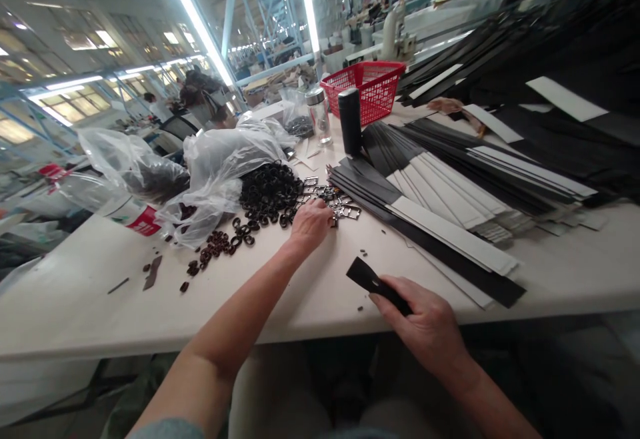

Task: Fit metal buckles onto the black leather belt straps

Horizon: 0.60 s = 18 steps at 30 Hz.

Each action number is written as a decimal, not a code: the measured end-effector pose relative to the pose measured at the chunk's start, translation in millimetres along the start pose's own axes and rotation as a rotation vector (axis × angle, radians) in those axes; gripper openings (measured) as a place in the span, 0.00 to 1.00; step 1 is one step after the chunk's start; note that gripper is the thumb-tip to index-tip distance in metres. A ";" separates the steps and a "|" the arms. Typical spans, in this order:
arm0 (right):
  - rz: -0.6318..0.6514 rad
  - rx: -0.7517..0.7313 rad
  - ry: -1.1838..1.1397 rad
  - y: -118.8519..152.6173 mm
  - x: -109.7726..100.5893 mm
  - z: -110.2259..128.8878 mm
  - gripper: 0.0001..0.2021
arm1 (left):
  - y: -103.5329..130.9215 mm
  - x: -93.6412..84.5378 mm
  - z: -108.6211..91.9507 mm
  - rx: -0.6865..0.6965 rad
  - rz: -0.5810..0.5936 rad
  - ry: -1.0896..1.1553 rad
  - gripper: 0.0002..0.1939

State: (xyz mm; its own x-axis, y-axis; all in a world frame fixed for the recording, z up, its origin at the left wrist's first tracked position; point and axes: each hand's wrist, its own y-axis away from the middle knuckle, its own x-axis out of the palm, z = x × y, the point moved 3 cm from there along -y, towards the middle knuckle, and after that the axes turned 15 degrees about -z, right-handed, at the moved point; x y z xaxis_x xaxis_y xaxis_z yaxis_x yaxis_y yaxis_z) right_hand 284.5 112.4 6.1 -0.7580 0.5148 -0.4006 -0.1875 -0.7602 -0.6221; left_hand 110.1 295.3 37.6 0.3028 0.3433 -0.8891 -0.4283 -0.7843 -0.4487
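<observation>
Metal buckles (350, 212) lie at the left hand (311, 226), the nearer one; a black strip (367, 274) is pinched in the right hand (425, 319).
The strip's long axis is slanted away and leftward, its free end pointed toward the buckle side. The left fingers are curled down; whether anything is gripped cannot be told. Black loops (270, 189) are heaped left of the buckles, layered strips (440, 226) to the right.

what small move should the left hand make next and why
Probably pinch a single metal buckle and lift it clear: the left hand is down at the edge of the metal buckles, though its grip is hard to see, and the right hand holds a black strap with a small slot.
</observation>
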 end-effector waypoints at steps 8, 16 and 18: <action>-0.024 0.010 0.013 2.0 0.4 -1.0 0.10 | 14.3 -6.6 8.8 0.005 -0.043 -0.048 0.07; -0.034 -0.005 0.026 3.2 0.6 -2.6 0.11 | 11.3 -7.2 7.3 0.108 0.012 0.011 0.08; -0.033 -0.004 0.025 3.6 1.3 -3.0 0.11 | 7.6 -6.8 6.1 0.113 0.026 0.018 0.08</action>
State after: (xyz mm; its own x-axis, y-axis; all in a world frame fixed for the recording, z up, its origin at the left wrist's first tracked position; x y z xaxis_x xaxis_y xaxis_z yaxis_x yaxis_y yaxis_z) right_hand 284.7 111.5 1.4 -0.7356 0.5490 -0.3968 -0.2091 -0.7411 -0.6380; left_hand 99.6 290.2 39.7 0.3053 0.3130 -0.8993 -0.5290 -0.7295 -0.4335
